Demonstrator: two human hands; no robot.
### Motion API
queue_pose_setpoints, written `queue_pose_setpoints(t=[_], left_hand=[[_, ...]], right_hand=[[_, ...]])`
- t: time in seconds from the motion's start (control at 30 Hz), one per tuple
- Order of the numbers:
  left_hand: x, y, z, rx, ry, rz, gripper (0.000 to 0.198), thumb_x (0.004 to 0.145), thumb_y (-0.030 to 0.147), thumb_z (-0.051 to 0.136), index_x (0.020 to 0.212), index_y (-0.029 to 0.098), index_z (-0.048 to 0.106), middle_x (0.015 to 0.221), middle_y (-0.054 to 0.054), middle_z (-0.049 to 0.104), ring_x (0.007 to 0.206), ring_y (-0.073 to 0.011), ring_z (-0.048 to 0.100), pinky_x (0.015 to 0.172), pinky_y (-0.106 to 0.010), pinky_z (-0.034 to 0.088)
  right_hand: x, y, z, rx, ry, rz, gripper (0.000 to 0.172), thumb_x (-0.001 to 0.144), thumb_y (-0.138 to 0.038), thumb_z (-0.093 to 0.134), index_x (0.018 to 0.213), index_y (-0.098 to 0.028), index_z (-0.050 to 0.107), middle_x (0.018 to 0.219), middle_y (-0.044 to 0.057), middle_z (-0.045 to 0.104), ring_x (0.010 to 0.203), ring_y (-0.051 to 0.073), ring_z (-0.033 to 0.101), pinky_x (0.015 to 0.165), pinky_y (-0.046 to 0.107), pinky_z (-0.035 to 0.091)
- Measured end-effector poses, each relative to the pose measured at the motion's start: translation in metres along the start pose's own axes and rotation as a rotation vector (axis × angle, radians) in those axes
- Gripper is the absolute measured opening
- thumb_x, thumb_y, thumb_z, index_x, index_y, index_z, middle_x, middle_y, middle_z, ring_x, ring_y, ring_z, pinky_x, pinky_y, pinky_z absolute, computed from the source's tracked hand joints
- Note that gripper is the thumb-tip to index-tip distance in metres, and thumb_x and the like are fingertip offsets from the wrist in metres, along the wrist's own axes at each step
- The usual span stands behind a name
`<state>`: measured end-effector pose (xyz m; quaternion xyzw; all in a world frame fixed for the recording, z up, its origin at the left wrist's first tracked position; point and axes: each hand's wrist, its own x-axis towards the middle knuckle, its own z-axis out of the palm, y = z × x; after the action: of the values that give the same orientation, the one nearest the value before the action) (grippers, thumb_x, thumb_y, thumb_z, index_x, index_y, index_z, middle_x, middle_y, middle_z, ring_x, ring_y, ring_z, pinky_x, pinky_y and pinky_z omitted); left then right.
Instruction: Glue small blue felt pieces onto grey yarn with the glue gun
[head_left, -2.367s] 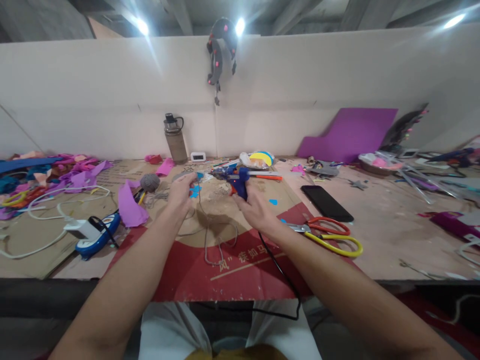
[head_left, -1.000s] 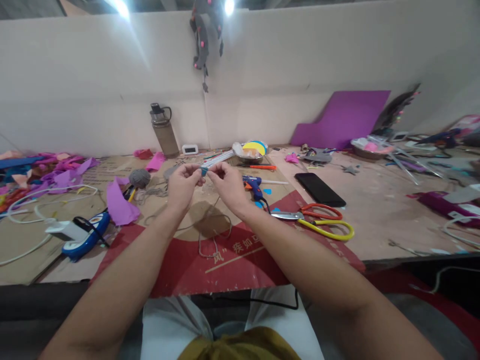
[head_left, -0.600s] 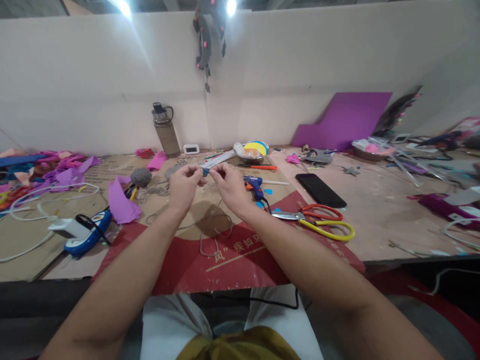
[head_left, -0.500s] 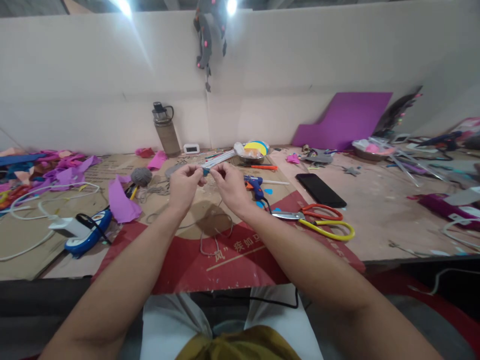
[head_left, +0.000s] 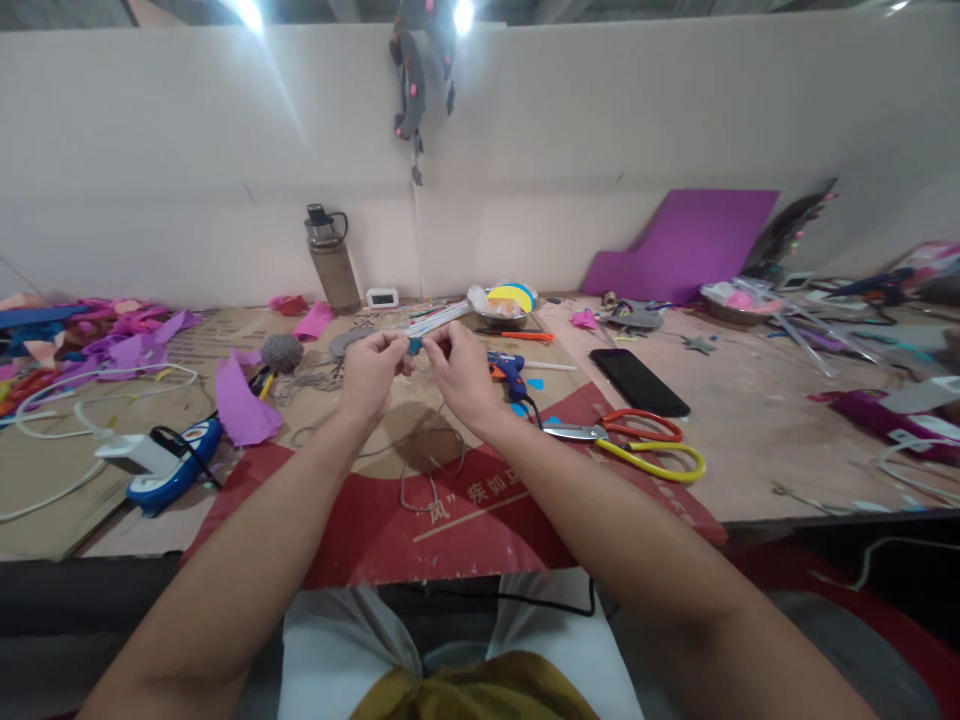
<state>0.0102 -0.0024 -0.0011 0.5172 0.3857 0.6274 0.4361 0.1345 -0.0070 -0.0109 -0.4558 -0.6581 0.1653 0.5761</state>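
Note:
A small blue piece (head_left: 414,345) is pinched between the fingertips of my left hand (head_left: 373,370) and my right hand (head_left: 459,368), above the middle of the cardboard. Both hands are closed on it, from either side. Behind them lie thin white sticks (head_left: 439,319). Right of my right hand is a blue and orange glue gun (head_left: 511,372). Grey string (head_left: 405,490) lies on the red and brown cardboard (head_left: 480,530) below the hands.
Scissors (head_left: 652,460) with red and yellow handles and a black phone (head_left: 639,382) lie to the right. A bowl (head_left: 504,320), a bottle (head_left: 332,265) and a small clock (head_left: 382,298) stand behind. On the left are grey yarn (head_left: 283,352), felt scraps and a blue power strip (head_left: 176,475).
Slightly more of the blue piece shows between my fingertips. Both hands have barely moved and keep their pinch.

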Motion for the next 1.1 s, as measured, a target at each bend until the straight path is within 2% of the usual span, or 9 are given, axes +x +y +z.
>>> queue_pose_setpoints(t=[0.17,0.33,0.5,0.57,0.63,0.73,0.8,0.97,1.1], left_hand=[[0.000,0.002,0.002,-0.069,-0.020,-0.060,0.009,0.063,0.021,0.066,0.064,0.014,0.060,0.049,0.002,0.053,0.042,-0.0071,0.047,0.046,-0.021,0.037],[0.001,0.000,0.000,-0.129,-0.072,-0.139,0.012,0.063,0.022,0.069,0.066,0.014,0.061,0.052,0.002,0.055,0.045,-0.0074,0.050,0.048,-0.021,0.039],[0.003,0.004,-0.005,-0.090,-0.141,-0.195,0.017,0.062,0.023,0.065,0.076,0.013,0.065,0.068,-0.003,0.063,0.054,-0.0108,0.057,0.053,-0.024,0.043],[0.004,0.005,-0.008,0.048,-0.142,-0.142,0.023,0.064,0.026,0.064,0.083,0.014,0.067,0.073,-0.005,0.066,0.056,-0.0119,0.058,0.052,-0.024,0.042],[0.004,0.006,-0.010,0.264,-0.147,-0.014,0.026,0.066,0.028,0.066,0.088,0.015,0.070,0.077,-0.005,0.068,0.060,-0.0119,0.058,0.053,-0.023,0.041],[0.003,0.007,-0.010,0.582,-0.185,0.199,0.024,0.068,0.030,0.067,0.088,0.017,0.073,0.078,-0.004,0.070,0.062,-0.0120,0.055,0.058,-0.024,0.041],[0.001,0.008,-0.009,0.704,-0.205,0.268,0.020,0.071,0.030,0.065,0.085,0.018,0.074,0.076,-0.004,0.071,0.061,-0.0120,0.054,0.058,-0.024,0.040],[-0.002,0.012,-0.009,0.815,-0.187,0.311,0.016,0.073,0.028,0.063,0.077,0.017,0.074,0.069,-0.004,0.070,0.060,-0.0130,0.055,0.058,-0.025,0.039],[0.000,0.010,-0.011,0.708,-0.131,0.262,0.013,0.072,0.028,0.064,0.070,0.017,0.070,0.065,-0.002,0.067,0.058,-0.0120,0.054,0.058,-0.024,0.039]], right_hand=[[0.004,0.001,-0.003,0.132,-0.057,0.068,0.010,0.082,-0.027,0.053,0.081,-0.018,0.056,0.072,-0.001,0.056,0.065,0.013,0.047,0.066,0.027,0.037],[0.008,0.003,-0.006,0.155,-0.094,0.152,0.015,0.081,-0.027,0.051,0.069,-0.017,0.054,0.065,-0.002,0.052,0.061,0.011,0.044,0.062,0.025,0.035],[0.009,0.006,-0.011,0.101,-0.088,0.173,0.014,0.079,-0.023,0.050,0.066,-0.018,0.050,0.062,-0.003,0.050,0.058,0.011,0.043,0.060,0.025,0.033],[0.009,0.006,-0.013,0.070,-0.093,0.158,0.014,0.079,-0.022,0.049,0.065,-0.019,0.049,0.062,-0.003,0.050,0.058,0.011,0.042,0.060,0.025,0.033],[0.008,0.007,-0.014,0.034,-0.109,0.122,0.014,0.079,-0.021,0.049,0.065,-0.019,0.048,0.063,-0.003,0.050,0.059,0.011,0.043,0.060,0.025,0.032],[0.006,0.007,-0.015,-0.034,-0.137,0.051,0.011,0.079,-0.020,0.050,0.068,-0.019,0.049,0.065,-0.002,0.052,0.061,0.012,0.043,0.061,0.025,0.033],[0.004,0.006,-0.014,-0.078,-0.151,0.003,0.008,0.078,-0.019,0.051,0.070,-0.019,0.051,0.067,-0.001,0.053,0.064,0.013,0.044,0.063,0.026,0.033],[0.002,0.004,-0.016,-0.127,-0.184,-0.051,0.009,0.081,-0.020,0.052,0.072,-0.018,0.053,0.069,0.000,0.054,0.066,0.014,0.046,0.067,0.028,0.035],[0.003,0.008,-0.017,-0.047,-0.223,-0.018,0.005,0.083,-0.022,0.052,0.082,-0.018,0.055,0.072,0.000,0.055,0.067,0.014,0.047,0.068,0.028,0.037]])
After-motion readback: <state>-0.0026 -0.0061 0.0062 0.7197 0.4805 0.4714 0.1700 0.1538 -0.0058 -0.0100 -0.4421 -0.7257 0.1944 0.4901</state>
